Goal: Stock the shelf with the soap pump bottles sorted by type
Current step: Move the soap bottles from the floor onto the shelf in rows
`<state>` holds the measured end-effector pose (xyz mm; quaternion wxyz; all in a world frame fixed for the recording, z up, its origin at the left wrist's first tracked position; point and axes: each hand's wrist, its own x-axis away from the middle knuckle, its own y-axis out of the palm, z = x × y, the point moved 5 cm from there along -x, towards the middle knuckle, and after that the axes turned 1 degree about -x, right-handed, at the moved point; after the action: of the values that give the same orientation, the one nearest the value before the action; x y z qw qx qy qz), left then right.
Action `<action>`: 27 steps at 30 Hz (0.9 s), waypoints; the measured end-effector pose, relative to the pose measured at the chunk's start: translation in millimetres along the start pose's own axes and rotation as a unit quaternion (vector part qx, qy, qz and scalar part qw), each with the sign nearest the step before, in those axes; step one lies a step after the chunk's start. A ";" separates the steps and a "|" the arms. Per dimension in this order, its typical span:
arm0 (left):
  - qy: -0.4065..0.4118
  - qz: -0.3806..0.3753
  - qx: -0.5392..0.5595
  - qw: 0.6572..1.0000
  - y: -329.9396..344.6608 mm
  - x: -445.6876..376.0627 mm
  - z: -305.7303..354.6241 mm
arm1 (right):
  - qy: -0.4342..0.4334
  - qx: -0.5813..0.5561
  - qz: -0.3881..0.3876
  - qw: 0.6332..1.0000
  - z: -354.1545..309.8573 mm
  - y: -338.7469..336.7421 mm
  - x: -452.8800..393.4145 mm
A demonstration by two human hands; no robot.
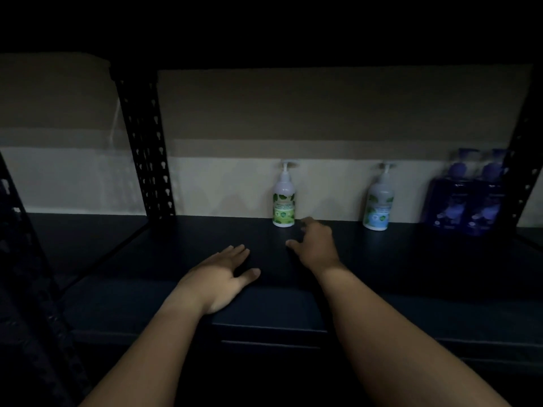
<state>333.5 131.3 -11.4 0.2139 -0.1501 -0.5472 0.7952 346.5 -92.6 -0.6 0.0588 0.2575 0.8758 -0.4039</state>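
4 bottles [283, 201] on shelf [411, 259], against wall [229, 186]

My head-camera feed is very dim and underexposed: the top of the view is solid black and the dark shelf [382, 259] shows almost no surface detail. What light I get falls from the front onto the pale wall [229, 186] beyond the fingers, brighter along its lower band. Soft shadows lie on that wall. The green-label bottle [283, 201] just past my right hand [316, 245] reads fairly clearly, though its print is too soft to read; the blue bottles [467, 198] far right of the fingers are smeared. Wide-angle distortion splays the uprights [147, 154] outward. Both forearms look flat and grainy.
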 end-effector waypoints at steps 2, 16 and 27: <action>-0.007 0.033 0.007 0.999 -1.4 4.5 -0.7 | -0.006 0.024 -0.020 0.999 4.9 -14.0 28.1; 0.191 0.293 0.149 0.925 73.0 103.2 175.4 | -0.037 0.003 0.105 0.994 79.0 -169.5 250.1; 0.186 -0.081 0.117 0.972 338.1 110.5 258.5 | 0.289 0.039 -0.004 0.956 338.4 -156.6 371.7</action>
<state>56.4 -126.0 -235.8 0.3918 -0.2244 -0.4112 0.7919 -87.0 -277.0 -235.9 -0.2091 0.3617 0.8399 -0.3465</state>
